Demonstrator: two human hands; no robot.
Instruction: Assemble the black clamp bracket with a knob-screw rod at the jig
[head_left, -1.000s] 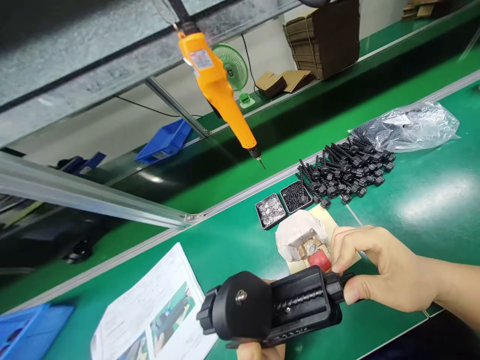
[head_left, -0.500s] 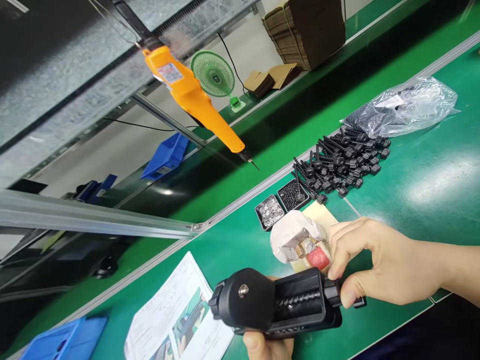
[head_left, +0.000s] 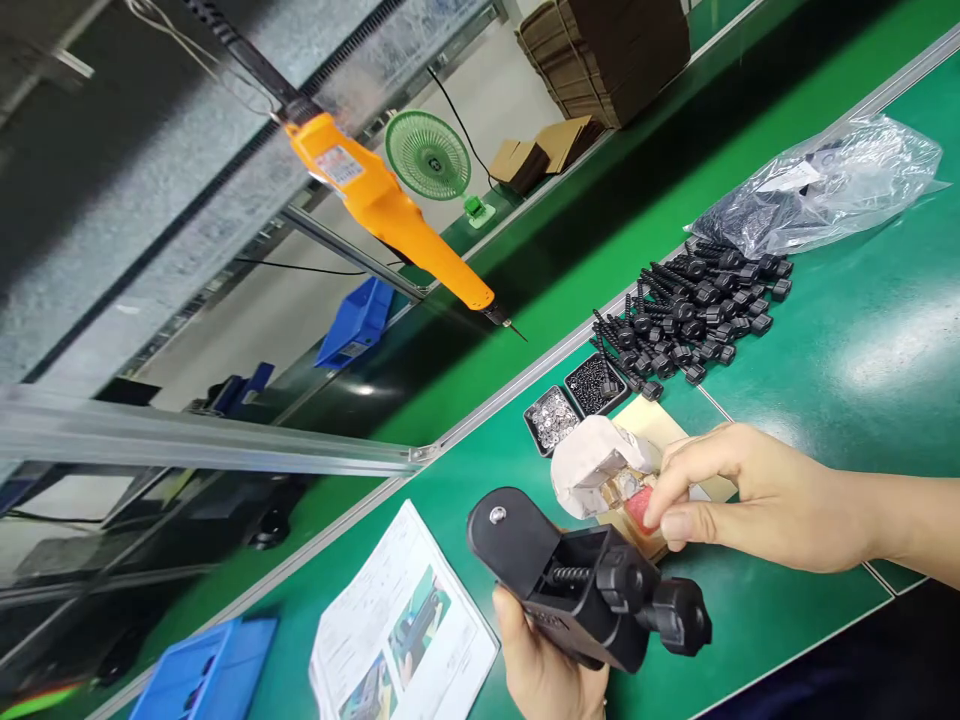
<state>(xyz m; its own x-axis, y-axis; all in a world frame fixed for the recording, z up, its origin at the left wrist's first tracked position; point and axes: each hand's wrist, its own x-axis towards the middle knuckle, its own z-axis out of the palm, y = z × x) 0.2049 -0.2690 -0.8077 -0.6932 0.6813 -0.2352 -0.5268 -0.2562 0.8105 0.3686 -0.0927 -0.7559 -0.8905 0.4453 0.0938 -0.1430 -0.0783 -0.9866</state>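
My left hand (head_left: pixel 551 655) grips a black plastic clamp-like bracket (head_left: pixel 536 560) from below. It has a rounded end plate with a metal stud, a threaded screw in its open channel, and black knobs at the near end. My right hand (head_left: pixel 757 505) is off the bracket, fingers bent and fingertips slightly apart, with nothing visible in them. Its fingertips are over the red block (head_left: pixel 641 508) beside a white wrapped fixture (head_left: pixel 589 465); whether they touch the block I cannot tell.
Behind lie a pile of black knob screws (head_left: pixel 694 310), a plastic bag (head_left: pixel 832 190), a tray of washers (head_left: pixel 551 420) and a tray of small black screws (head_left: pixel 595 383). An orange electric screwdriver (head_left: pixel 390 210) hangs above. Instruction sheets (head_left: pixel 405 620) and a blue bin (head_left: pixel 206 670) sit left.
My right hand has let go of the bracket's knob and moved up to the red block. My left hand has tilted the bracket, so its knobs face nearer. The view has shifted slightly.
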